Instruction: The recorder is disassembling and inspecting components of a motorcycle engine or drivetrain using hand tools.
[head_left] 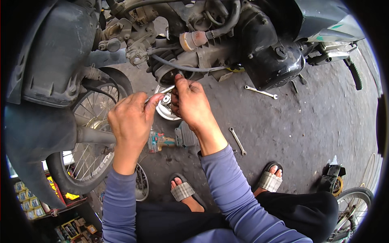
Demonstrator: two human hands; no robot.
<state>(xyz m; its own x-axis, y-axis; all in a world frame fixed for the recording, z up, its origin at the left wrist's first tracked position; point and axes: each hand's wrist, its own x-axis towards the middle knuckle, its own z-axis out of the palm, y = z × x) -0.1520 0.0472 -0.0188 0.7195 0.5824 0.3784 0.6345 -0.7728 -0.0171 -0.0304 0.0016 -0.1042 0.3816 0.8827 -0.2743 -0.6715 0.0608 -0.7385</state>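
My left hand [131, 121] is closed, its thumb pressed against the bent fingers. Just past its thumb tip shows a small round silvery part [166, 99]; whether the hand grips it or it lies in the dish behind, I cannot tell. My right hand [192, 101] is pinched shut with the thumb up, right under the open round end of the motorcycle engine [168, 76]. Whatever its fingers hold is hidden. Below both hands a round metal dish [169, 117] sits on the ground, partly covered by them. A grey hose [188, 69] crosses the engine just above.
A teal cordless power tool [162, 141] lies on the ground beneath my wrists. Two wrenches, one farther [261, 92] and one nearer [238, 141], lie to the right. The spoked front wheel [87, 133] stands at left. Another bowl [142, 184] is by my left forearm.
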